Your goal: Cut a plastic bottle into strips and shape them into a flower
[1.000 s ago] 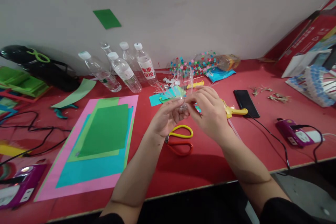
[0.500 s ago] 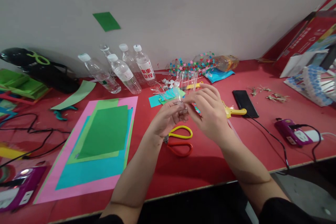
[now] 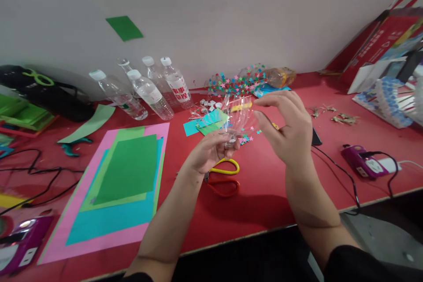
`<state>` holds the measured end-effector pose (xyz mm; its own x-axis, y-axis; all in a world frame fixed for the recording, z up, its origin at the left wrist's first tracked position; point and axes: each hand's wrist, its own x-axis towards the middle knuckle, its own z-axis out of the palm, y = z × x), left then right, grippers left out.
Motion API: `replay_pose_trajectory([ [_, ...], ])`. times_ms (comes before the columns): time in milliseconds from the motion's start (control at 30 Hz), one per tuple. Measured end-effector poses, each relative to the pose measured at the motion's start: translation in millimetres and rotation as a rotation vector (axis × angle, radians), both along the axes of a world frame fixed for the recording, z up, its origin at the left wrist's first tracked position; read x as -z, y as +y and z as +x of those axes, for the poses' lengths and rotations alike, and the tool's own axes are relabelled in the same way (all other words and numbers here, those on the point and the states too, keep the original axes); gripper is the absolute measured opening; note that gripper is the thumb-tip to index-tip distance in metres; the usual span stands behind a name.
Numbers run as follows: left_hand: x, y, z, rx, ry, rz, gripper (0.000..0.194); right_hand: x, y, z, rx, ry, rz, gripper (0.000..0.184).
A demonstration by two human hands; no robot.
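My left hand (image 3: 211, 153) is closed around the neck of a clear cut plastic bottle piece (image 3: 236, 116), held above the red table (image 3: 264, 185). The piece fans out into thin transparent strips. My right hand (image 3: 289, 128) hovers just right of those strips, fingers curved and apart, holding nothing. Yellow and red scissors (image 3: 224, 176) lie on the table under my left hand. Small coloured star confetti (image 3: 247, 137) is scattered beneath the bottle piece.
Stacked pink, blue and green paper sheets (image 3: 115, 185) lie at the left. Several water bottles (image 3: 148, 92) stand by the wall. A black phone (image 3: 315, 137) peeks out behind my right hand, and a purple device (image 3: 365, 163) with cables sits right. Red boxes (image 3: 380, 44) lean at far right.
My right hand has come off the bottle piece and lifted to the right, fingers spreading. The left hand keeps its hold. The view has shifted slightly right.
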<state>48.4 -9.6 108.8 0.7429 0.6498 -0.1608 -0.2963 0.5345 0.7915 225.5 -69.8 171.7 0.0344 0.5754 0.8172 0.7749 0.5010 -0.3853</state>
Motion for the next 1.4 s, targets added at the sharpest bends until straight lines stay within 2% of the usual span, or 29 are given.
replay_pose_trajectory([
  [267, -1.6, -3, 2, 0.037, 0.049, 0.004, 0.027, 2.5, 2, 2, 0.013, -0.08, -0.043, 0.021],
  [433, -2.7, -4, 3, 0.035, 0.049, 0.0, 0.028, 1.4, 2, 2, -0.026, -0.063, -0.033, 0.016],
  [733, 0.5, -2, 3, 0.033, 0.042, -0.014, 0.024, 2.8, 0, 1, 0.003, 0.016, 0.005, 0.012],
  [1100, -1.1, -3, 6, -0.049, 0.051, -0.049, 0.025, 3.4, -1, -1, 0.12, -0.187, 0.058, 0.014],
  [1200, -0.6, -2, 7, -0.1, 0.046, -0.061, 0.024, 4.6, -1, -3, 0.04, -0.147, 0.051, 0.012],
  [1300, 0.8, 1, 5, -0.126, 0.035, -0.056, 0.024, 6.9, -2, -6, -0.116, -0.046, -0.081, 0.008],
  [1400, 1.6, 3, 3, -0.135, 0.01, -0.047, 0.022, 8.4, -1, -11, -0.15, -0.052, -0.129, 0.007],
])
